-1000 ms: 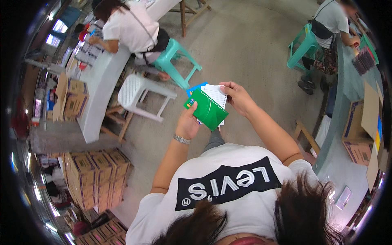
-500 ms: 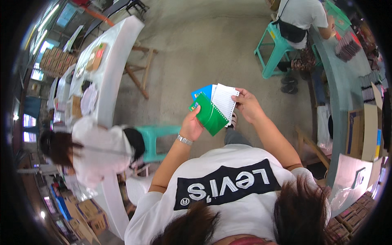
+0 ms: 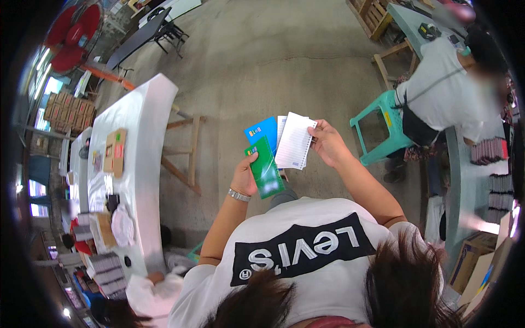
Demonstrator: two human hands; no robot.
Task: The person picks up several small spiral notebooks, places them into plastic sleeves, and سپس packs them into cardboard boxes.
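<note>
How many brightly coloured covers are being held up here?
2: the green cover in the left hand, and the blue cover partly behind it. More could be hidden behind the white sheets.

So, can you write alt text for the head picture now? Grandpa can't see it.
A person's left hand holds a shiny green rectangular cover, a blue cover partly behind it, while the right hand pinches white lined paper sheets. To the right, a white-shirted co-worker sits on a teal plastic stool.
</note>
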